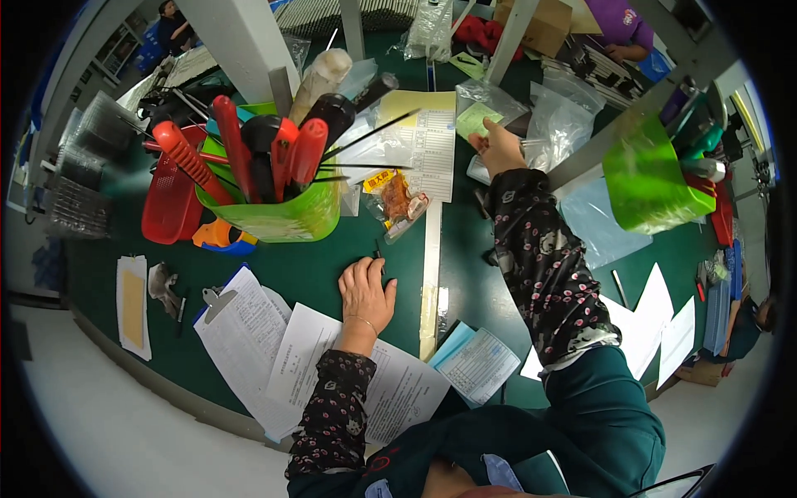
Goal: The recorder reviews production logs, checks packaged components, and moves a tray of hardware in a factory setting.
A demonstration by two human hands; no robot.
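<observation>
The right hand (498, 148) is stretched far across the green table (315, 266), fingers pinched on a clear plastic bag (490, 116) with a pale green slip inside, while the left hand (365, 290) rests flat, fingers loosely spread, beside the green tool bin (282, 217)

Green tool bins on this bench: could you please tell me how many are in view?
2: one green bin full of red and black handled tools, left of the right hand; another green bin far right.
</observation>
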